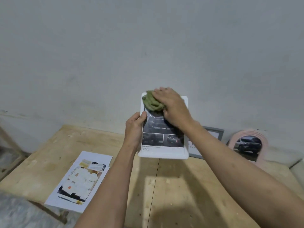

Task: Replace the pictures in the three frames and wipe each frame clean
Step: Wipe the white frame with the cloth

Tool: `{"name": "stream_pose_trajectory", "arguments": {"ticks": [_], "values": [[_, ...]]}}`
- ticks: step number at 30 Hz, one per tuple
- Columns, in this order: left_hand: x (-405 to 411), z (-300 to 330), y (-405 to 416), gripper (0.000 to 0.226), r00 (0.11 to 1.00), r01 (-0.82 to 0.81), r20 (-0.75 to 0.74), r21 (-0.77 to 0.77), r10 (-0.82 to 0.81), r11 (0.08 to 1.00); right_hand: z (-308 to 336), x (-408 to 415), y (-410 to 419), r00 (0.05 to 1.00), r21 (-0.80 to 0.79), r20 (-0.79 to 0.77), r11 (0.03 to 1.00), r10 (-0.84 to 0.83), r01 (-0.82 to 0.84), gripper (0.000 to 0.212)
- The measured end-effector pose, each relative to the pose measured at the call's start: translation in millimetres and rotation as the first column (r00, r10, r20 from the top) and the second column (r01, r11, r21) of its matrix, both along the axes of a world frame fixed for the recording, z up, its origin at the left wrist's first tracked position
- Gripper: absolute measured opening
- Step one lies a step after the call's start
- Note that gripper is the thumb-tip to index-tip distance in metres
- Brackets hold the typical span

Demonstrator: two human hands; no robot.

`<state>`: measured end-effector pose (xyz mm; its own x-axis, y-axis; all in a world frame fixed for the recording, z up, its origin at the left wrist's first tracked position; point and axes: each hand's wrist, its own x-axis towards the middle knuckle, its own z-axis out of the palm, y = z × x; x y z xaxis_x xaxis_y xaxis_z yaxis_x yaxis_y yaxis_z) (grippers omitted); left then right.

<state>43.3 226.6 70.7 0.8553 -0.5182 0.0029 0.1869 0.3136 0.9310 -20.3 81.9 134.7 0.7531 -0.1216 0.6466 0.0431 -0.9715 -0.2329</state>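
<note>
while my left hand (135, 127) grips the left edge of the white frame (163, 152), thumb curled over its front and fingers behind, my right hand (171, 106) presses a bunched green cloth (152, 102) onto the frame's top left corner. right fingers lie fairly straight and close together over the cloth; whether the thumb tucks under it, cannot tell. the frame is held up off the table (189, 186), tilted toward me, between both hands.

progress, as judged: this frame already carries a car picture, so its swap looks done and the wipe is in hand, with the lower glass below my right palm apparently not yet covered. beyond my right forearm a grey frame (213, 134) leans at the wall, mostly hidden; its content unreadable. further right of that arm a pink arched frame (246, 145) leans too, holding a car picture. whether either has been wiped, cannot tell. left of my left forearm a printed sheet (79, 180) lies flat on the table, likely a removed picture.

white frame: thick rounded border, glossy face, upright rectangle; the print shows one large dark car photo above two smaller ones, with small text lines beneath.
</note>
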Motion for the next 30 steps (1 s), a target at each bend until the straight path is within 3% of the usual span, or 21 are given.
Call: {"name": "stream_pose_trajectory", "arguments": {"ticks": [6,9,12,13,14,15,16,17,18,20,23,26,28,30], "values": [[13.1,1.1,5.5,0.019,0.990,-0.125,-0.071,-0.043,0.122,0.991,-76.2,-38.8,62.4,0.945,0.143,-0.118,0.947,0.305,-0.288,0.050],[22.3,2.5,13.7,0.022,0.988,-0.152,-0.017,0.050,0.153,0.987,-93.9,-62.3,80.2,0.859,0.412,-0.257,0.854,0.444,-0.318,0.062],[20.2,0.3,14.0,0.025,0.988,-0.156,0.003,0.122,0.157,0.980,-60.6,-55.2,74.8,0.929,0.732,-0.085,0.656,0.359,-0.187,0.057],[18.4,-1.5,12.4,0.025,0.990,-0.140,-0.013,0.117,0.142,0.983,-42.8,-48.5,70.8,0.961,0.793,-0.008,0.587,0.278,-0.163,0.056],[15.3,-1.6,11.0,0.023,0.992,-0.115,-0.037,0.107,0.119,0.988,-26.8,-41.2,64.2,0.983,0.805,0.038,0.577,0.182,-0.138,0.058],[12.1,-1.6,10.1,0.024,0.994,-0.088,-0.054,0.103,0.094,0.991,-13.8,-33.6,55.4,0.994,0.767,0.058,0.633,0.094,-0.104,0.062],[8.1,0.5,9.8,0.028,0.995,-0.059,-0.071,0.114,0.067,0.992,-5.0,-26.6,46.1,0.999,0.658,0.043,0.753,-0.018,-0.015,0.068],[5.2,1.2,8.4,0.032,0.995,-0.045,-0.082,0.120,0.055,0.992,-3.0,-20.0,36.7,0.988,0.462,0.024,0.878,-0.152,0.124,0.073],[3.3,1.9,6.1,0.034,0.995,-0.045,-0.088,0.118,0.056,0.992,-6.9,-15.4,29.0,0.959,0.229,0.026,0.936,-0.281,0.268,0.074],[-2.8,7.4,2.0,0.033,0.993,-0.083,-0.078,0.107,0.092,0.991,-23.5,-11.8,24.8,0.922,-0.011,-0.004,0.922,-0.387,0.387,0.063],[-5.3,12.2,-2.6,0.041,0.991,-0.118,-0.057,0.086,0.124,0.989,-45.5,-17.9,42.8,0.916,-0.040,-0.111,0.923,-0.384,0.382,0.054],[-4.4,16.9,-0.2,0.029,0.990,-0.120,-0.072,0.054,0.124,0.991,-52.6,-22.8,60.9,0.959,-0.086,-0.098,0.962,-0.266,0.259,0.066],[-3.8,19.4,1.2,0.021,0.990,-0.128,-0.056,0.046,0.131,0.991,-55.2,-16.6,62.0,0.978,-0.206,-0.113,0.967,-0.178,0.152,0.060],[-4.3,17.2,1.0,0.028,0.986,-0.164,-0.032,0.070,0.166,0.984,-53.3,-3.6,49.3,0.977,-0.277,-0.112,0.950,-0.180,0.143,0.052]]}}
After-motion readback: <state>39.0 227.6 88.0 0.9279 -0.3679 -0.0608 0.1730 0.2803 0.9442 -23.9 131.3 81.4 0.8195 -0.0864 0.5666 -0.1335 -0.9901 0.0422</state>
